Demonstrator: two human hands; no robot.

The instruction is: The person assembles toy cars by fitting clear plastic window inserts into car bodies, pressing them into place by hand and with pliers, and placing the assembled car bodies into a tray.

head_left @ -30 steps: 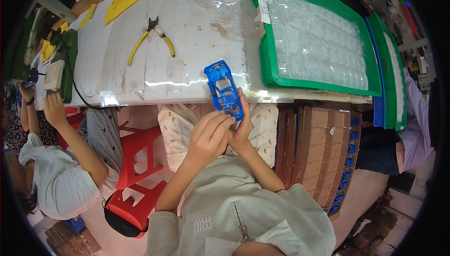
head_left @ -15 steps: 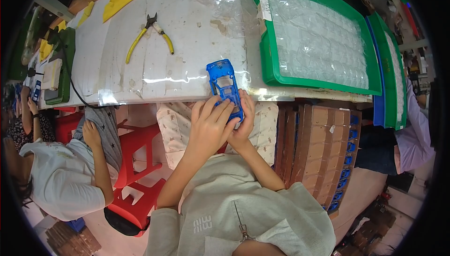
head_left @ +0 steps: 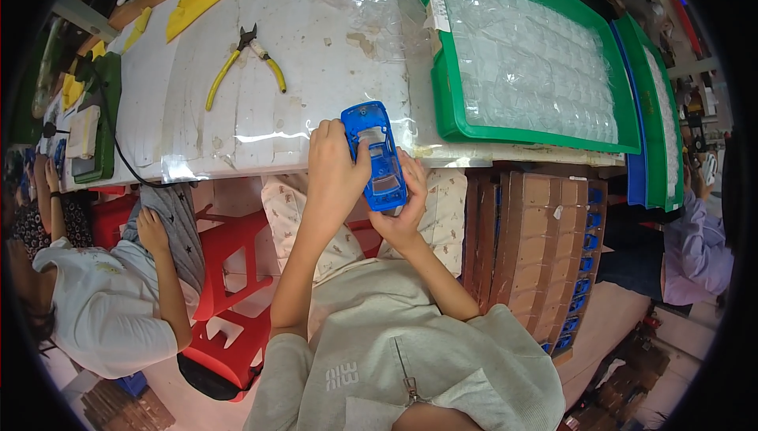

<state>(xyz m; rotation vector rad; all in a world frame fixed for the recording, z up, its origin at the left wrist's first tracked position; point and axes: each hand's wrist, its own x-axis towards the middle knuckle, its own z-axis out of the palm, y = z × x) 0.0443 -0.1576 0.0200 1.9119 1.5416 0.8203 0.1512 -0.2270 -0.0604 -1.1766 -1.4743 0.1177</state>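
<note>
In the head view, both my hands are on a blue, hollow plastic toy car body (head_left: 385, 164), held upright on end in the frame at the near edge of the white, tape-patched surface (head_left: 292, 107). My left hand (head_left: 335, 174) is partly closed along its left side, fingers bunched by the upper corner and the thumb laid across onto the car. My right hand (head_left: 404, 204) curves round the lower right side, fingers bent against that edge — how much of the palm sits underneath, I cannot tell.

Up and to the left of the car lie metal pliers with yellow handles (head_left: 249, 39), well apart from my hands, the handles splayed toward me. To the right stands a green plastic tray (head_left: 447, 93) filled with clear, crinkled plastic pieces (head_left: 537, 60). Yellow cloth pieces (head_left: 197, 3) lie at the far left. Below the tray, off the surface, is a brown compartmented stack (head_left: 541, 234) with small blue parts (head_left: 586, 264) along its right side.
</note>
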